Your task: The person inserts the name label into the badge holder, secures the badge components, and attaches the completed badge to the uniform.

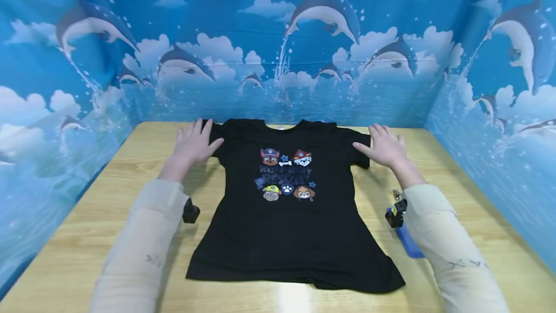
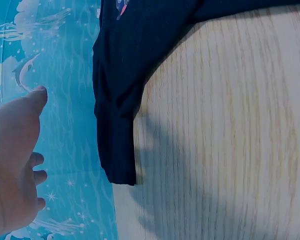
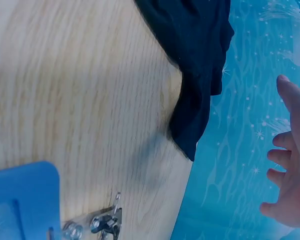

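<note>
A black short-sleeved T-shirt (image 1: 282,235) lies spread on the wooden table, its collar toward the far edge and its printed cartoon dog faces upward. My left hand (image 1: 193,144), fingers spread, overlaps the left sleeve in the head view. In the left wrist view that hand (image 2: 12,165) shows apart from the sleeve (image 2: 117,145), with nothing in it. Over by the other sleeve (image 3: 190,115), my right hand (image 1: 384,146) is likewise spread and holds nothing. The right wrist view has the hand (image 3: 297,160) off to the side of the cloth.
A blue clipboard-like board (image 1: 408,240) with a metal clip (image 3: 107,222) lies on the table (image 1: 130,177), partly under the right forearm. Dolphin-print curtains (image 1: 278,95) enclose the back and both sides. The shirt's lower hem reaches near the table's front.
</note>
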### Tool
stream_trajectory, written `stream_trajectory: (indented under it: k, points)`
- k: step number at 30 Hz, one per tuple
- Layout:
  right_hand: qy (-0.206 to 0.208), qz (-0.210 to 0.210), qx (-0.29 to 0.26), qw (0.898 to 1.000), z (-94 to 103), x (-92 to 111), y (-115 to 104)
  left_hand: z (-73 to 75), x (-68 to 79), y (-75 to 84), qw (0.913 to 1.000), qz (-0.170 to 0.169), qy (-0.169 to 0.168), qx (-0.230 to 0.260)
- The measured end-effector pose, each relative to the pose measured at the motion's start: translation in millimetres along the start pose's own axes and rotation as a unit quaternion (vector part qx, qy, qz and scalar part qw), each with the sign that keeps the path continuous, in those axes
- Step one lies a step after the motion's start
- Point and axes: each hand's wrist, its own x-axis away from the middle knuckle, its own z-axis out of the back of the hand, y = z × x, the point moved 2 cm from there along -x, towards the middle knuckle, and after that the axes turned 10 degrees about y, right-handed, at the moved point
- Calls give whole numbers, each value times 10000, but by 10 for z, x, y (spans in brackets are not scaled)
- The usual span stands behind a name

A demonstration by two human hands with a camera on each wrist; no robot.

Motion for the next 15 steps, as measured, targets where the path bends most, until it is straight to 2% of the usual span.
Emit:
stream_trajectory:
  k: [4, 9, 15]
  points:
    - [112, -18, -168, 9998, 21, 2, 24, -2, -29, 24, 9998, -145, -7, -109]
    - [279, -89, -455, 9985, 71, 17, 77, 12, -59, 94, 9992, -284, 192, -207]
    - [61, -103, -836, 9964, 108, 85, 155, 49, -74, 217, 9983, -444, 219, -311]
